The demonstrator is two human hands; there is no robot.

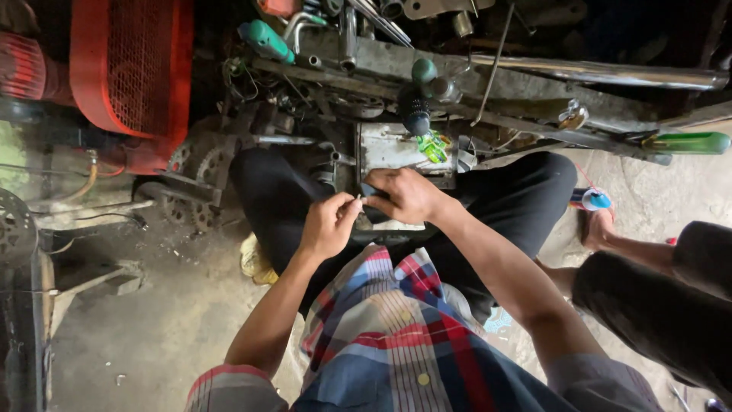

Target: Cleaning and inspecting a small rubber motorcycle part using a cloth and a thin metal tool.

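I squat over a grimy metal engine part [393, 147] set between my knees. My left hand [328, 225] pinches a tiny pale piece at its fingertips, right beside my right hand. My right hand [406, 194] is closed on a small dark object, held just in front of the metal part. What the dark object is I cannot tell. Both hands meet above my dark trousers [503, 198].
A red mesh-fronted machine [130, 69] stands at the upper left. Green-handled tools [267, 40] and a chrome pipe [595, 74] lie along a metal frame at the top. Sprockets [194, 164] sit on the dirty floor at left. Another person's leg and foot [648, 282] are at right.
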